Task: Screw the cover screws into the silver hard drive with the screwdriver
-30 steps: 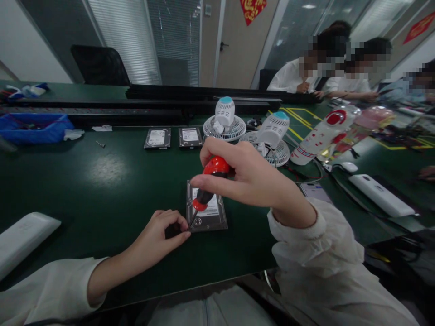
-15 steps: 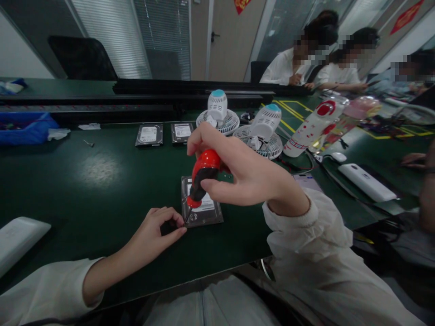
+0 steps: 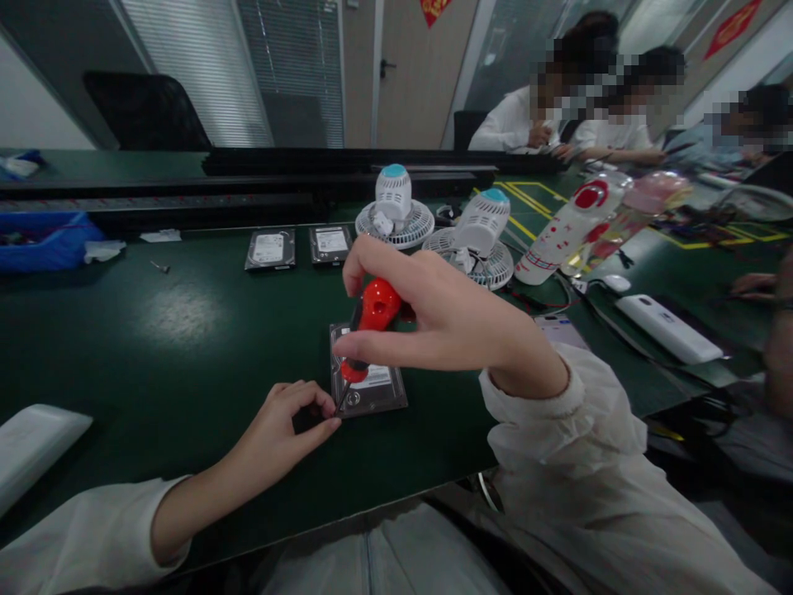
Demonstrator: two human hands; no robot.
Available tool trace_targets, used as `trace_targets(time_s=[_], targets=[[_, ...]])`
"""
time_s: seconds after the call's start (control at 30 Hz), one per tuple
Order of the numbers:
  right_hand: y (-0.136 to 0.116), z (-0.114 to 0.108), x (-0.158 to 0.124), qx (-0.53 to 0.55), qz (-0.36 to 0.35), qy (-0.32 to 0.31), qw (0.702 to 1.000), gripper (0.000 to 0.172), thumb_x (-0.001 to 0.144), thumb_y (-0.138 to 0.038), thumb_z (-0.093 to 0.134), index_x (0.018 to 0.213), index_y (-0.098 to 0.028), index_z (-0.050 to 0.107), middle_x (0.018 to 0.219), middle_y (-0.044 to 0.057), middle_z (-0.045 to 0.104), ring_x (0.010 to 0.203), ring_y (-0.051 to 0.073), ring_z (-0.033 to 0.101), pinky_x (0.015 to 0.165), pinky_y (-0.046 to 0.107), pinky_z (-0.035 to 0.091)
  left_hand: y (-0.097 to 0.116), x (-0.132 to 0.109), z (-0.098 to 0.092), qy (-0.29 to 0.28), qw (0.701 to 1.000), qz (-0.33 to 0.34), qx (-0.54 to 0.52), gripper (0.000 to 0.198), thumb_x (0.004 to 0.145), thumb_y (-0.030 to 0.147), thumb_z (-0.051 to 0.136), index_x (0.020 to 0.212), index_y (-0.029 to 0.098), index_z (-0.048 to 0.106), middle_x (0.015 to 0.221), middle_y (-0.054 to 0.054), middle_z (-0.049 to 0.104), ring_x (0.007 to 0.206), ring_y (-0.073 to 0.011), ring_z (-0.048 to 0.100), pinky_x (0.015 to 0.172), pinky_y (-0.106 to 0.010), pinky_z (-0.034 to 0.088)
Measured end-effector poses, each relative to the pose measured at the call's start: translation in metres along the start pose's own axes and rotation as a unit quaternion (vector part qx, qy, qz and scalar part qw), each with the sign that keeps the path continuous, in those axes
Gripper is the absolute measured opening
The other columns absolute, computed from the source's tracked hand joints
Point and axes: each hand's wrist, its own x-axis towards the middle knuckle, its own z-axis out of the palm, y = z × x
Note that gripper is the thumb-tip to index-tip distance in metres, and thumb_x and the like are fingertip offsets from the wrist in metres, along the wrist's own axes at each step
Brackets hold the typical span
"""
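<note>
A hard drive lies label up on the green table, partly covered by my right hand. My right hand is closed around the red and black handle of a screwdriver. The screwdriver leans, its thin shaft pointing down at the drive's near left corner. There my left hand pinches thumb and index finger together right beside the shaft's tip. Whether those fingers grip the tip, a screw or the drive's corner is hidden.
Farther back lie two more hard drives, one left of the other. Two white fans and a bottle stand beyond my right hand. A blue bin is at far left; a white power bank lies right. Co-workers sit across.
My right thumb has swung leftward across the screwdriver handle, and the handle has turned. My left hand stays at the drive's corner.
</note>
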Motion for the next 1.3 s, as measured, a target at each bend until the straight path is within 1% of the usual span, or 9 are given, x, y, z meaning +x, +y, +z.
trace_targets(time_s=[0.17,0.27,0.37,0.53,0.6,0.73,0.97,1.17,1.3], targets=[[-0.002,0.000,0.000,0.042,-0.018,-0.012,0.999,0.031,0.086,-0.020,0.057,0.113,-0.013,0.044,0.081,-0.008,0.044,0.062,0.004,0.037,0.064,0.024,0.031,0.001,0.000,0.000,0.010,1.000,0.002,0.006,0.017,0.088,0.039,0.065,0.082,0.024,0.066,0.085,0.001,0.071,0.085,-0.0231,0.064,0.087,-0.039,0.039],[-0.002,0.000,0.000,0.045,-0.018,-0.008,0.999,0.027,0.091,-0.031,0.059,0.109,-0.014,0.046,0.082,-0.006,0.045,0.064,0.005,0.039,0.064,0.024,0.031,0.002,0.001,-0.001,0.013,1.000,0.003,0.010,0.017,0.088,0.040,0.065,0.082,0.023,0.066,0.084,0.001,0.071,0.083,-0.0233,0.064,0.085,-0.039,0.040],[-0.002,0.004,0.000,0.007,0.007,0.018,1.000,0.035,0.094,-0.045,0.064,0.101,-0.016,0.047,0.080,-0.007,0.044,0.061,0.004,0.037,0.062,0.024,0.028,0.002,0.001,-0.001,0.009,1.000,0.003,0.014,0.018,0.088,0.040,0.065,0.082,0.023,0.065,0.084,0.001,0.071,0.084,-0.0236,0.064,0.085,-0.039,0.041],[-0.009,0.011,-0.001,0.065,-0.017,0.033,0.997,0.025,0.089,-0.024,0.055,0.108,-0.016,0.041,0.084,-0.007,0.044,0.065,0.004,0.036,0.065,0.023,0.031,0.000,0.000,0.000,0.026,1.000,0.003,0.016,0.020,0.086,0.042,0.065,0.079,0.024,0.065,0.081,0.001,0.070,0.083,-0.0244,0.064,0.083,-0.039,0.043],[-0.011,0.012,-0.001,0.068,-0.025,0.033,0.997,0.022,0.091,-0.027,0.054,0.106,-0.017,0.041,0.088,-0.005,0.046,0.067,0.005,0.037,0.065,0.023,0.031,-0.001,0.000,0.001,0.040,0.999,0.005,0.014,0.020,0.086,0.042,0.065,0.078,0.024,0.065,0.081,0.001,0.070,0.083,-0.0244,0.064,0.083,-0.039,0.044],[-0.011,0.013,0.000,0.027,-0.015,0.040,0.999,0.028,0.097,-0.041,0.060,0.097,-0.019,0.043,0.076,-0.008,0.046,0.061,0.005,0.036,0.062,0.024,0.026,0.000,0.001,0.001,0.043,0.999,0.006,0.019,0.020,0.085,0.043,0.066,0.079,0.024,0.065,0.081,0.001,0.071,0.082,-0.0243,0.065,0.082,-0.038,0.045],[-0.008,0.008,-0.001,0.090,-0.038,0.024,0.995,0.015,0.092,-0.022,0.052,0.103,-0.016,0.044,0.087,-0.005,0.046,0.070,0.005,0.037,0.068,0.023,0.033,0.000,-0.001,0.002,0.052,0.998,0.013,0.027,0.019,0.086,0.042,0.065,0.080,0.024,0.065,0.081,0.001,0.070,0.081,-0.0235,0.064,0.079,-0.036,0.046],[-0.002,0.007,0.000,0.017,-0.025,0.011,0.999,0.031,0.098,-0.046,0.060,0.101,-0.017,0.048,0.072,-0.009,0.042,0.058,0.005,0.033,0.060,0.024,0.026,0.000,-0.001,0.002,0.036,0.999,0.011,0.027,0.016,0.087,0.039,0.065,0.082,0.024,0.065,0.084,0.001,0.071,0.084,-0.0234,0.064,0.082,-0.037,0.046],[-0.001,0.004,0.000,0.011,-0.032,0.000,0.999,0.019,0.095,-0.030,0.054,0.106,-0.015,0.050,0.077,-0.006,0.049,0.061,0.006,0.036,0.062,0.025,0.028,0.003,0.000,0.000,0.026,1.000,0.004,0.016,0.017,0.088,0.040,0.065,0.081,0.024,0.065,0.083,0.000,0.072,0.086,-0.0245,0.064,0.083,-0.038,0.045]])
